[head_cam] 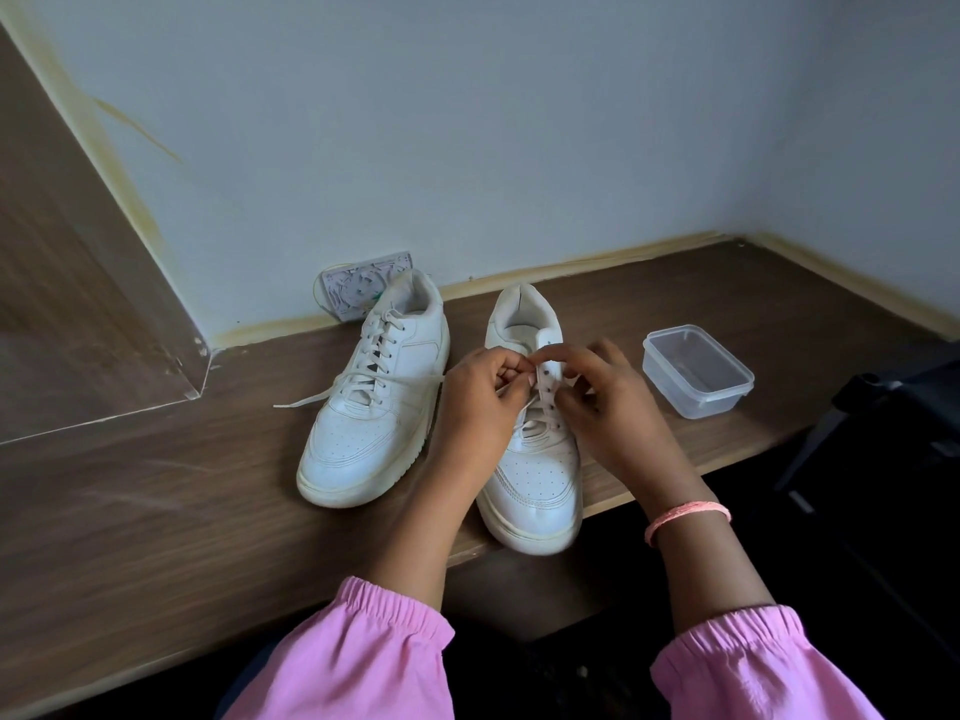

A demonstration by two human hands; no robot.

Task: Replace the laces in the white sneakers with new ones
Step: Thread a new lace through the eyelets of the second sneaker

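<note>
Seated at a wooden desk [156, 511], a person in pink sleeves [363, 662] works on the right-hand white sneaker [535, 491], near the desk's front edge. Both the left hand [480, 394] and the right hand [605, 402] pinch its lace [524, 407] over the eyelets. Beside it stands the laced left-hand sneaker [371, 413]; a clear plastic container [696, 371] sits to the right.

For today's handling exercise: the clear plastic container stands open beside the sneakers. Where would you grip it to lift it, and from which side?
Probably best to grip the clear plastic container by its two long side walls just under the thickened rim, coming down from above. It stands upright and lidless on the wooden shelf, apart from the right sneaker, so both long walls are free, and the rim's lip gives fingers a ledge.
</note>
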